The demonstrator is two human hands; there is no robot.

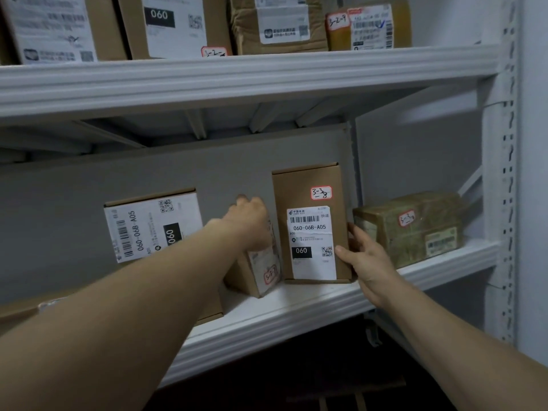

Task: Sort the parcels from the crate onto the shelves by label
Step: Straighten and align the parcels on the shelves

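Right hand [367, 262]: grips the tall parcel [299, 188], thumb pressed on its front face at the lower right corner of the white label, fingers wrapped round the right side.
Tall parcel: stands upright on the middle shelf [296, 310], near the front edge, with a red-bordered tag reading 3-3-8 at its upper right (the printed label reads 060-06B-A05).
Left hand [252, 221]: lies over the top of the small parcel [262, 277]. Its fingertips are hidden behind the back of the hand, so I cannot tell whether it clasps the parcel or merely rests on it.
Small parcel: tilted, just left of the tall parcel and seemingly touching it, tagged 3-3-7.
Wide parcel [151, 226]: further left on the same shelf, partly behind the left forearm, its label turned sideways.
Taped parcel [415, 226]: right of the tall parcel, tagged 3-3-9, with the right hand's fingers between the two.
Upper shelf [237, 81]: carries a row of labelled cartons [278, 25].
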